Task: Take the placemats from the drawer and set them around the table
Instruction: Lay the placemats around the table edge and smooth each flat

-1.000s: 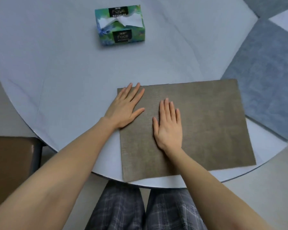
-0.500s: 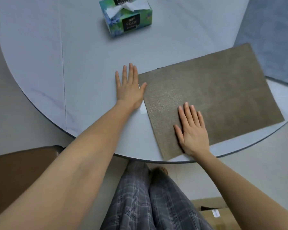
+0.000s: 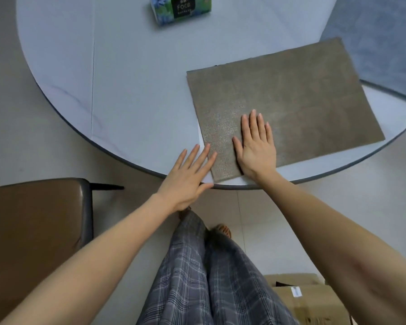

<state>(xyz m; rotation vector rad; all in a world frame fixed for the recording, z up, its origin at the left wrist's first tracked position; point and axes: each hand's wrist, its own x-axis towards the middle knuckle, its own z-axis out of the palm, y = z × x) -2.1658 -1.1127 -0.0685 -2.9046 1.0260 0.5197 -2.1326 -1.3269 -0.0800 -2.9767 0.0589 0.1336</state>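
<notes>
Pressing my right hand (image 3: 256, 148) flat on the brown placemat (image 3: 288, 106), I have the fingers straight and slightly spread, palm down near the mat's near-left corner. Almost all of the mat stretches away from that palm, up and to my right, its long axis running slantwise from the corner under my wrist toward the far right rim of the round table (image 3: 127, 78). A thin dark edge peeks out along the mat's far side, so I judge more than one placemat may be stacked there, though I cannot tell for certain.

My left hand (image 3: 188, 177) is also flat and open, fingers straight, holding nothing. It sits just left of the right hand, at the table's near edge, with its fingertips reaching the mat's left edge and the palm hanging partly off the rim.

Since the right hand is the one fully on the mat, it is better placed to steer; the left can only nudge the near-left edge. To square the mat with the table edge in front of me, I would judge the far end needs to swing toward me, pivoting about my right palm.

A blue-grey placemat (image 3: 380, 48) lies beyond the brown one's far right corner, and a tissue box (image 3: 182, 9) stands well off ahead.
</notes>
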